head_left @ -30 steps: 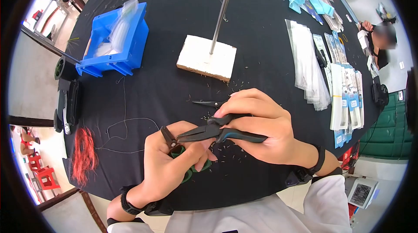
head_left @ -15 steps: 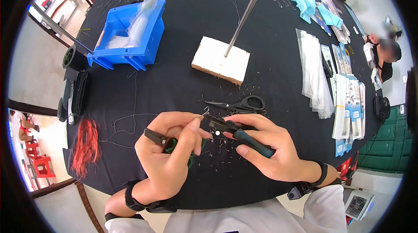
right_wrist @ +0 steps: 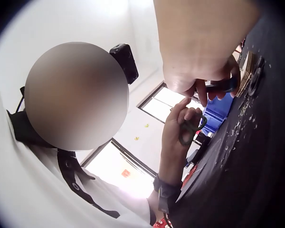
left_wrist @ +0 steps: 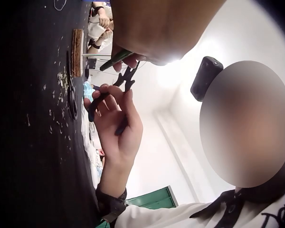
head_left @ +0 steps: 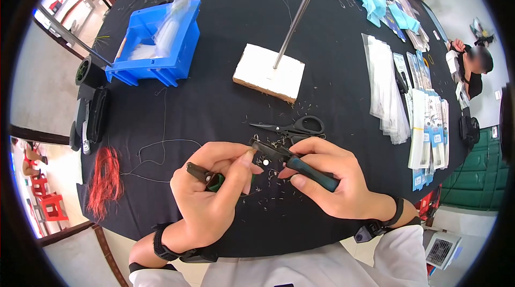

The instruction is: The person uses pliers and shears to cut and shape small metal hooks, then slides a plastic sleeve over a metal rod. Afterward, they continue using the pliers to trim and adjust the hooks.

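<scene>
Green-handled scissors (head_left: 215, 182) sit tucked in the left hand (head_left: 206, 204), its grip pinching a tiny piece (head_left: 255, 138), perhaps a hook, above the worktop (head_left: 214, 115). The right hand (head_left: 343, 185) wraps dark pliers (head_left: 313, 173), their nose at the piece: likely a crimp or adjustment. Next calls for steady alignment, fingertips clear. Black scissors (head_left: 309, 124) lie beyond.

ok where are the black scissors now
In the head view, the black scissors lie on the dark tablecloth, just beyond the pliers in the right hand, nearer than the white block.
</scene>
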